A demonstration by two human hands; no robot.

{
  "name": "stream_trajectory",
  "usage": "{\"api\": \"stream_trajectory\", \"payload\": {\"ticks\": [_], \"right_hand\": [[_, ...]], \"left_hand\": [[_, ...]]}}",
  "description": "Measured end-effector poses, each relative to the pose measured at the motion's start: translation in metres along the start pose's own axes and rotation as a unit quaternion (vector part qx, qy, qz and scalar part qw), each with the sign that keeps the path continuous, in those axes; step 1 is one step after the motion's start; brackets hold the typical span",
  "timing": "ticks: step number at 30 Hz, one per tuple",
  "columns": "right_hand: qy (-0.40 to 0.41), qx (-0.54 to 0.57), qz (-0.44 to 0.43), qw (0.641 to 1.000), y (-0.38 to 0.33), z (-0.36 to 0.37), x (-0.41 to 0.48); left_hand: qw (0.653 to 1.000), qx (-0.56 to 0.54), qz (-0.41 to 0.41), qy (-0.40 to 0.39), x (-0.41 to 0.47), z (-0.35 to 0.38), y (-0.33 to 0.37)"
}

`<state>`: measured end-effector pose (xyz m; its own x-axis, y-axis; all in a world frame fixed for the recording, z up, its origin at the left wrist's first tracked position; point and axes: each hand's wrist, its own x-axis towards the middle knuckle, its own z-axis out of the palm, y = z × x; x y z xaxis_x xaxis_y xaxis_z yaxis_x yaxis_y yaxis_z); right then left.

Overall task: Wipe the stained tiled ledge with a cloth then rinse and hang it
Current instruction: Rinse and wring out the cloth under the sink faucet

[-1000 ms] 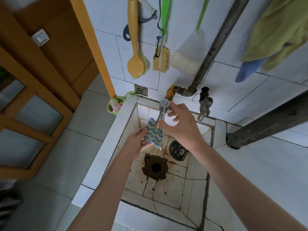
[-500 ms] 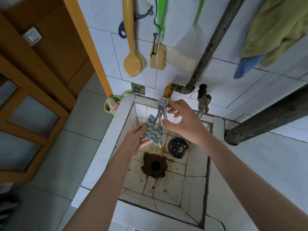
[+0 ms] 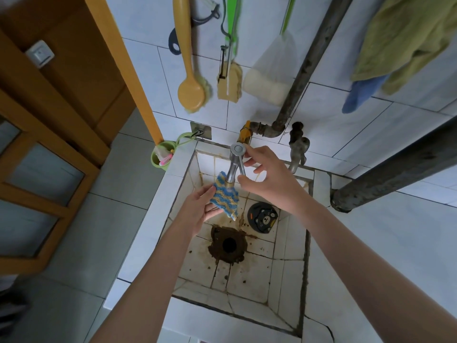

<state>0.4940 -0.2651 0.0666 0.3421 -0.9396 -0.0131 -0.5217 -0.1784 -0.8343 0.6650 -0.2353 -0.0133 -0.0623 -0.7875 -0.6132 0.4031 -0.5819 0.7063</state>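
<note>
Head view. Holds the blue and tan cloth (image 3: 226,195) right under the tap (image 3: 235,164), over the sink (image 3: 286,273), touching the spout. Pinches its left edge with the left hand (image 3: 197,211), thumb on top, likely to let it hang open and get wet. Curls the right hand (image 3: 267,179) round the thin tap handle, likely to work the water. Cannot make out any water running. Hides the spout's tip behind the cloth, and the left fingers under it. Cuts off the green towel (image 3: 405,38) at the top edge. Cannot tell clean from dirty on the white ledge (image 3: 158,211).
</note>
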Motion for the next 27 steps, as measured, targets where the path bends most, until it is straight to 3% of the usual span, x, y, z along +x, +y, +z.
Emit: {"api": "stream_trajectory", "payload": {"ticks": [4, 9, 13, 24, 27], "right_hand": [[-0.031, 0.053, 0.032, 0.998, 0.005, -0.004, -0.006], [0.01, 0.136, 0.185, 0.973, 0.059, 0.023, -0.037], [-0.07, 0.157, 0.248, 0.953, 0.073, 0.051, -0.033], [-0.001, 0.364, 0.285, 0.887, 0.083, 0.066, -0.01], [0.041, 0.372, 0.287, 0.882, 0.086, 0.07, -0.01]], "left_hand": [[1.0, 0.008, 0.001, -0.011, 0.001, -0.002, -0.002], [0.999, 0.025, 0.006, -0.03, 0.0, -0.004, -0.001], [0.999, 0.034, 0.02, -0.037, 0.001, -0.005, 0.001], [0.997, 0.061, 0.031, -0.03, 0.002, -0.009, -0.002], [0.994, 0.092, 0.062, -0.009, 0.003, -0.008, -0.004]]}}
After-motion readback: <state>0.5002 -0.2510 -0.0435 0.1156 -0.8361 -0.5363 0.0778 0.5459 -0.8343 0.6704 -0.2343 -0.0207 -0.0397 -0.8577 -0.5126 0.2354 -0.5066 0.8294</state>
